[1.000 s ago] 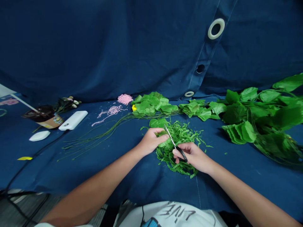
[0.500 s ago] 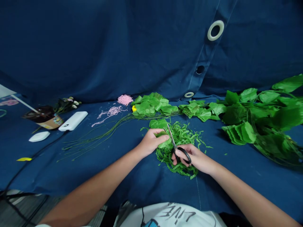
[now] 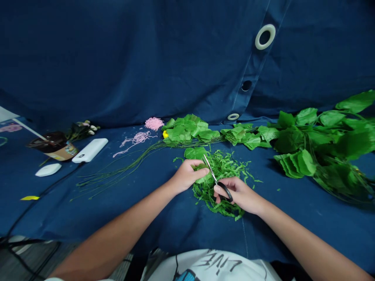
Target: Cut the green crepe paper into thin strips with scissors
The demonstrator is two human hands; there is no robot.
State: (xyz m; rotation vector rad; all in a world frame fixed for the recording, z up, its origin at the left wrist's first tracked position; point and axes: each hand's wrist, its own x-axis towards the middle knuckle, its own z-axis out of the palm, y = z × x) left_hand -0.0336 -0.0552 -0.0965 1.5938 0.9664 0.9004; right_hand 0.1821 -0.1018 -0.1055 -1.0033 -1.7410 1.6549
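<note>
Green fabric leaf (image 3: 202,171), soft and flat, is pinched between thumb and fingers of the left hand (image 3: 186,175) just above the heap of thin green shredded strips (image 3: 222,183) in the middle of the dark blue cloth-covered table (image 3: 164,218). The right hand (image 3: 238,193) grips the black-handled steel scissors (image 3: 216,181), fingers through the loops, blades nearly together and crossing the leaf's edge. Cutting the leaf into strips looks to be the step in hand; another cut would likely call for reopening the blades and feeding the leaf further in. Stacked green leaves (image 3: 189,130) lie far behind, a leafy vine bundle (image 3: 325,144) to the right, bare green wire stems (image 3: 123,166) to the left.
</note>
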